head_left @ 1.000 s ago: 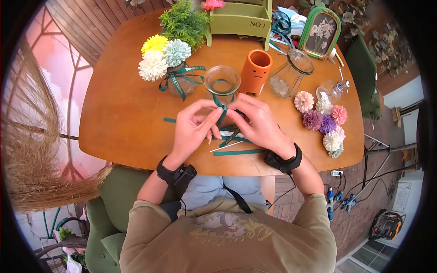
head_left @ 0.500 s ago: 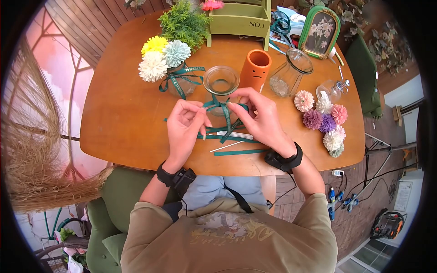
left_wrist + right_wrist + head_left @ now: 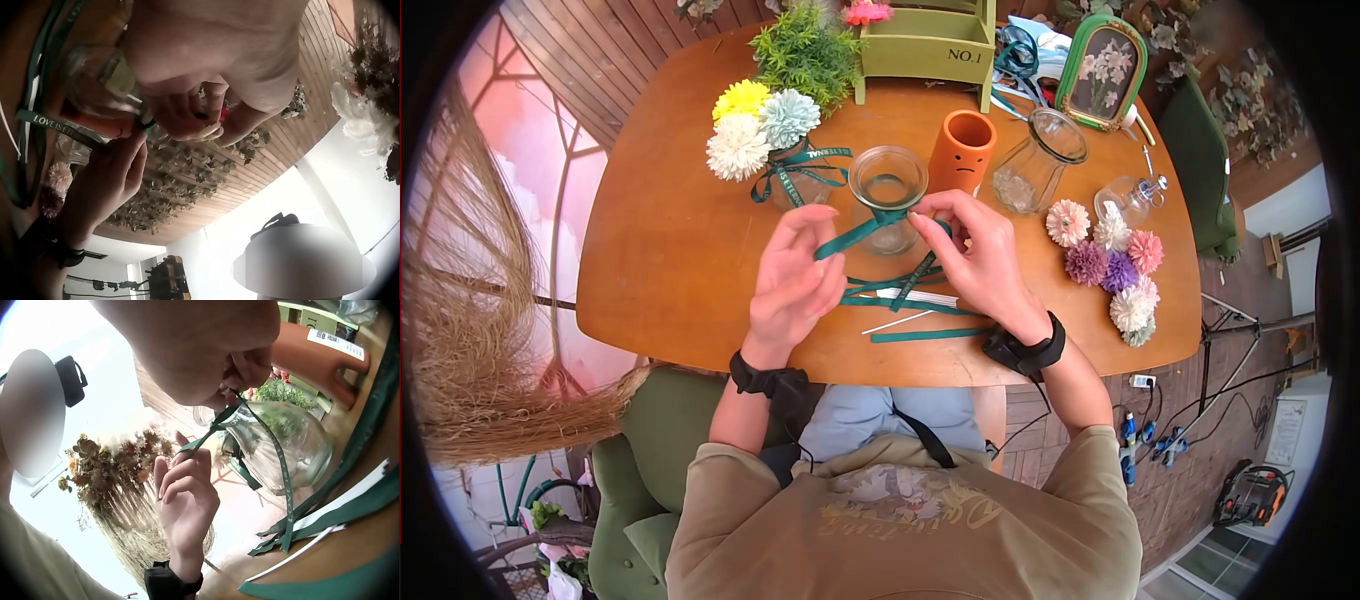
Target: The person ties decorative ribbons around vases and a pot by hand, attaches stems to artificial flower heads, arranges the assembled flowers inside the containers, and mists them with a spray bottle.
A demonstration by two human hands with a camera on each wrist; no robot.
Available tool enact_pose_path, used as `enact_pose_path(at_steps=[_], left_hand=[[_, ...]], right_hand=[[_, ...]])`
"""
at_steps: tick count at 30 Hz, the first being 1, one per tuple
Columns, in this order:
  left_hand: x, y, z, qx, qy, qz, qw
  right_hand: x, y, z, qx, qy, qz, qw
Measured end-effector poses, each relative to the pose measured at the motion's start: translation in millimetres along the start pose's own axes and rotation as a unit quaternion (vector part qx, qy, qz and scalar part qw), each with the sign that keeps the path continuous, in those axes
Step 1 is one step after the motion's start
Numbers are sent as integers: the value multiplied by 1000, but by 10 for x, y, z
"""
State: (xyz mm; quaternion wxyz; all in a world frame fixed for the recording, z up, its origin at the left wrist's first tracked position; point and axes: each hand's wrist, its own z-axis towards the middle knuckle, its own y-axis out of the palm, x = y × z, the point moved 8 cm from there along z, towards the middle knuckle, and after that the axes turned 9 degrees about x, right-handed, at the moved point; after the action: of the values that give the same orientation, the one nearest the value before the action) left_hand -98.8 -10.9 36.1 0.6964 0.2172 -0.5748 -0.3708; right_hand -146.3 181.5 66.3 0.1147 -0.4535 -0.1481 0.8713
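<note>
Ribbon (image 3: 850, 237) sat at neck of glass vase (image 3: 888, 195), centre of frame. My right hand (image 3: 975, 250) pinched it there, seemingly as anchor; left hand (image 3: 793, 275) gripped tail, straight toward lower left, probably for tension.

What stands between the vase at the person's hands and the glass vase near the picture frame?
The orange pot stands there, shown in the head view.

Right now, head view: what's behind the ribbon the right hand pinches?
The vase: rim showing above the ribbon, body below. The bit of neck under the ribbon, and whatever the right hand covers, can't be seen.
</note>
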Motion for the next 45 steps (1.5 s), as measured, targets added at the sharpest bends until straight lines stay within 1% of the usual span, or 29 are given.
enact_pose_path(at_steps=[1, 4, 5, 6, 7, 8, 9, 10, 11, 12, 13, 15, 16, 18, 21, 25, 27, 30, 31, 33, 34, 35, 36, 37, 38, 39, 40, 42, 45], left_hand=[[19, -31, -9, 0, 0, 0, 1000], [188, -58, -36, -20, 62, 41, 997], [241, -81, -46, -21, 61, 41, 997], [311, -153, -61, 3, 77, 159, 984], [376, -163, -58, 28, 91, 274, 957], [453, -120, -15, 28, 142, 434, 889], [472, -77, -6, 28, 141, 434, 889], [464, 51, 28, 31, 137, 558, 818], [436, 116, 48, 34, 128, 671, 729], [433, 188, 53, 19, 160, 678, 717], [440, 135, 73, 20, 162, 678, 717], [399, 139, 75, -55, 238, 764, 597], [408, 156, 118, -54, 239, 764, 597], [447, 241, 209, -33, 258, 777, 573], [520, 379, 314, 6, 286, 758, 587], [549, 368, 320, 5, 315, 749, 582], [542, 382, 279, 0, 327, 765, 554], [543, 411, 259, -6, 346, 772, 532], [540, 400, 256, -6, 346, 773, 532], [493, 303, 277, -4, 291, 768, 571], [486, 308, 251, -4, 291, 768, 571], [437, 131, 277, 40, 171, 723, 668], [340, -45, 258, 82, 45, 659, 746], [333, -64, 222, 82, 45, 659, 746], [193, -155, 165, 74, -52, 527, 845], [49, -182, 97, 64, -147, 375, 913], [28, -171, 83, 64, -148, 375, 913], [-110, -66, 47, 53, -183, 273, 943], [-181, -108, 37, 77, -165, 294, 938]], right_hand=[[5, -1, 2, 0, 0, 0, 1000], [-7, -33, 7, 18, -22, -12, 1000], [-3, -54, 10, 28, -27, -15, 999], [-4, -71, 17, 37, -32, -17, 999], [-3, -74, 20, 38, -31, -17, 999], [-5, -83, 20, 39, -28, -11, 999], [-11, -92, 22, 40, -25, -4, 999], [-31, -99, 24, 40, -25, -3, 999], [-77, -91, 17, 29, -36, 0, 999], [-110, -83, 14, 19, -48, 1, 999], [-112, -80, 22, 19, -49, 2, 999], [-116, -88, 19, 31, -59, 1, 998], [-109, -86, 21, 31, -59, 1, 998], [-80, -91, 34, 30, -51, 7, 998], [-99, -110, 36, 26, -46, 2, 999], [-128, -193, 70, 28, -50, -10, 998], [-160, -198, 81, 12, -60, -37, 997], [-178, -204, 96, -18, -64, -54, 996], [-172, -220, 102, -18, -64, -54, 996], [-146, -209, 102, -41, -59, -76, 995], [-144, -211, 100, -42, -59, -76, 994], [-93, -185, 90, -61, -32, -78, 995], [-42, -157, 75, -80, -4, -79, 994], [-33, -157, 63, -80, -3, -79, 994], [-14, -116, 27, -104, 4, -74, 992], [1, -73, -8, -129, 10, -69, 989], [-1, -59, -22, -129, 11, -68, 989], [-47, -40, -58, -122, -4, -63, 991], [-68, -23, -93, -107, 6, -97, 989]])
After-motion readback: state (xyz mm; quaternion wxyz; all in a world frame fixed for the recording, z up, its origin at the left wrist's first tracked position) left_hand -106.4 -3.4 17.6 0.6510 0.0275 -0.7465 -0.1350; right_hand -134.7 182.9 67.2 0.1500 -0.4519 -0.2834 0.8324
